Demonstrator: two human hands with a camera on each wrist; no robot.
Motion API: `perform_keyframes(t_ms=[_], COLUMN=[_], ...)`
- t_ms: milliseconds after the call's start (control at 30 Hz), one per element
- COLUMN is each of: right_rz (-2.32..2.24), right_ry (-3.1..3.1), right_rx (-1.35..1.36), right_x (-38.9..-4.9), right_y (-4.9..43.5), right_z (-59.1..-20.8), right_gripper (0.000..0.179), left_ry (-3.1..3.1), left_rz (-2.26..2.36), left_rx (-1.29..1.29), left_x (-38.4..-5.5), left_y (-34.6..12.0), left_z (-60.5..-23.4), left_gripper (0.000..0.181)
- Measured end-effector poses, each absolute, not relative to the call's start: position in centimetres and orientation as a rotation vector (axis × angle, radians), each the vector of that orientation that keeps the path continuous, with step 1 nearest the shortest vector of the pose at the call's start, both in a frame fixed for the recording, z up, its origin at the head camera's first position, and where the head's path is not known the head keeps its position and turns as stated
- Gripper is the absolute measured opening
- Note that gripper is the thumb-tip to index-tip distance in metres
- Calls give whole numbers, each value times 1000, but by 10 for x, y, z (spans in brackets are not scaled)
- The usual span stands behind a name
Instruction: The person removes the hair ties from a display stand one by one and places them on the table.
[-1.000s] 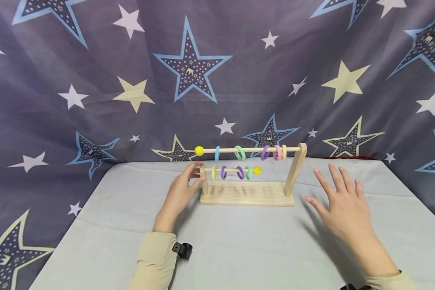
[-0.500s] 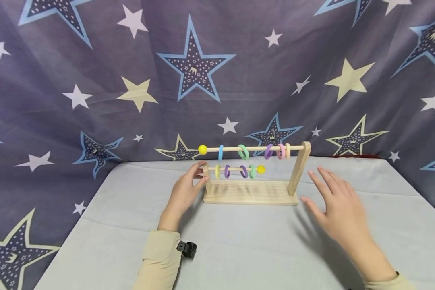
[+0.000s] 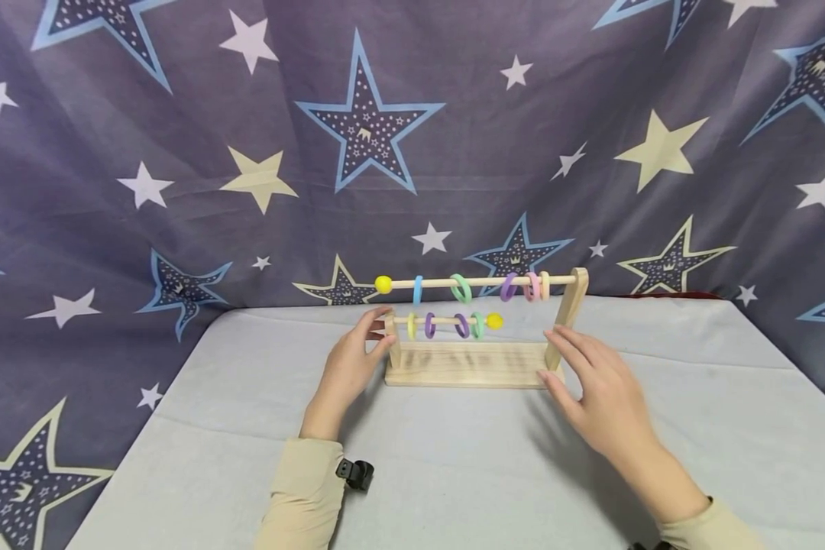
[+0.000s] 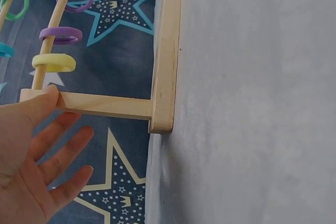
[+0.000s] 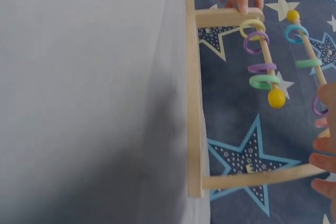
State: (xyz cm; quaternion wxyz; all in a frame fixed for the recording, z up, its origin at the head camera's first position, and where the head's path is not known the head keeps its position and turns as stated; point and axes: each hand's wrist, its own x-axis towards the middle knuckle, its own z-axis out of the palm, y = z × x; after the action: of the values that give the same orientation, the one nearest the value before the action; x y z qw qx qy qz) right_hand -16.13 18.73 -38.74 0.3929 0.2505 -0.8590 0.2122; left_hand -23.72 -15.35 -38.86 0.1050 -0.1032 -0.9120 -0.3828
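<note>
A wooden ring stand rests on the table with two rods. Its upper rod runs left from the tall right post and carries blue, green, purple, pink and beige rings. On the lower rod, from the short left post, hang a yellow ring, two purple rings and a green ring. Each rod ends in a yellow ball. My left hand pinches the top of the short post, thumb in front, other fingers spread. Beside the tall post, my right hand has its fingers loosely extended, fingertips overlapping the post.
A pale grey cloth covers the table. Behind it hangs a dark curtain printed with stars. A small black camera is worn at the left sleeve.
My right hand has moved left, from apart from the stand to right beside the tall post. My left hand stays on the short post, and the rings keep their places.
</note>
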Motion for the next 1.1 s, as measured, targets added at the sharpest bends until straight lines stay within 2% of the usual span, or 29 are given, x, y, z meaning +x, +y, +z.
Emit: perform_keyframes(t_ms=[167,367,1100], right_rz=[634,736,1237], right_ry=[-2189,-2191,-2256], right_rx=[616,584,368], right_x=[-167,-174,-199], right_y=[175,162,124], right_z=[-389,-391,-405], right_gripper=[46,48,22], left_ry=[-2691,-2685,-2687], left_rz=[-1122,-1122,-1111], left_rx=[-297,-297,-291], left_x=[-238,-238,-238], left_y=[-154,-153,-154], left_z=[-389,-389,-390], left_gripper=[47,46,46])
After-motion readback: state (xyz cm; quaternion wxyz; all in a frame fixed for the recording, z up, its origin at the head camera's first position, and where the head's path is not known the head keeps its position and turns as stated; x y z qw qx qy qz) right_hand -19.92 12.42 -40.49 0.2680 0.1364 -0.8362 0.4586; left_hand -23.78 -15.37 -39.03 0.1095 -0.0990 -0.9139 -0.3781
